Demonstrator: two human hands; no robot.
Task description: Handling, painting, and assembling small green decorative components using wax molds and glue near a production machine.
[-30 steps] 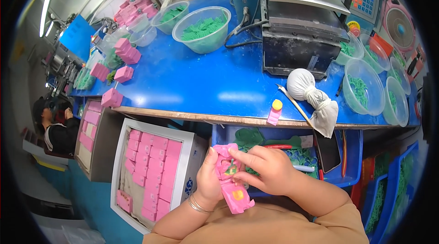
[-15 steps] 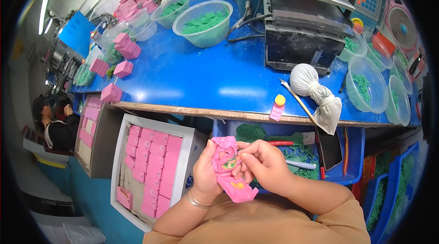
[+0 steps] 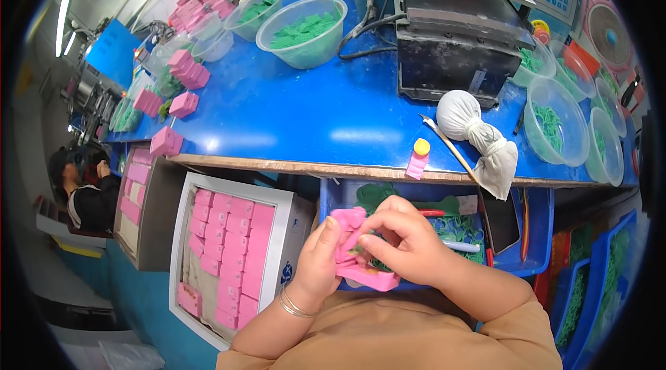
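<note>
Close to my body, my left hand (image 3: 317,262) is closed around the side of a pink rubber mould (image 3: 349,223), its thumb pressed along the mould's edge. The mould is spread, with one flap (image 3: 374,278) hanging out below and a trace of green and yellow inside. At the mould's inner face, the fingers of my right hand (image 3: 406,238) are bent into a pinch. Whether they grip the mould or a small green piece in it is hidden by the fingertips. Under my hands lies a blue drawer (image 3: 329,196) holding green wax pieces (image 3: 458,231).
A white box (image 3: 277,231) of pink moulds (image 3: 232,231) stands at my left. On the blue bench (image 3: 333,110) are a white cloth pouch (image 3: 479,134), a knife (image 3: 451,151), a yellow-capped pink piece (image 3: 418,158), a black press (image 3: 454,68) and plastic bowls (image 3: 305,57). Another person (image 3: 94,193) sits far left.
The mould has turned in my left hand, so its inner face and lower flap show less. My right hand has tilted and curled further over it. The view has shifted slightly.
</note>
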